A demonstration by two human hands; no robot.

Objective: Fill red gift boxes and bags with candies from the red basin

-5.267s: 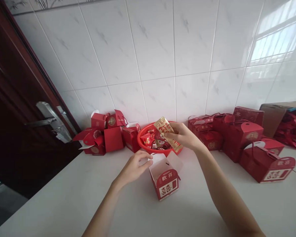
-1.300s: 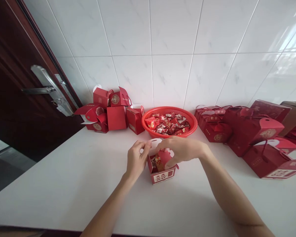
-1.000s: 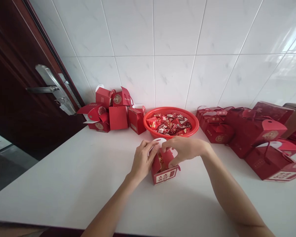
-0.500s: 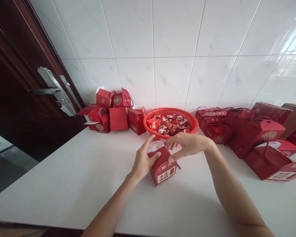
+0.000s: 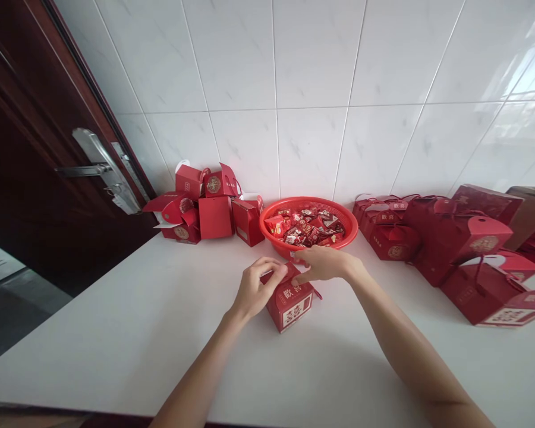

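Note:
A small red candy box [image 5: 289,308] with gold-white lettering and a cord handle stands on the white table in front of me. My left hand [image 5: 257,288] is closed on its upper left side, thumb and fingers bent together at the top flaps. From the right, my right hand [image 5: 324,264] holds the top, its thumb on the front flap and its fingers curled behind, where their tips are partly hidden. Just beyond the box is a red plastic basket [image 5: 355,236] of wrapped candies [image 5: 310,229].
Several red boxes [image 5: 216,217] are piled at the back left, some with open flaps. More red boxes [image 5: 457,238] crowd the right side of the white table [image 5: 160,333]. A tiled wall [image 5: 312,142] rises behind, and a dark door [image 5: 31,137] with a metal handle is at left.
The box's top flaps have folded inward; the white inner flap that stood up is no longer visible. My left fingers have curled in, and my right hand has come lower and left onto the top.

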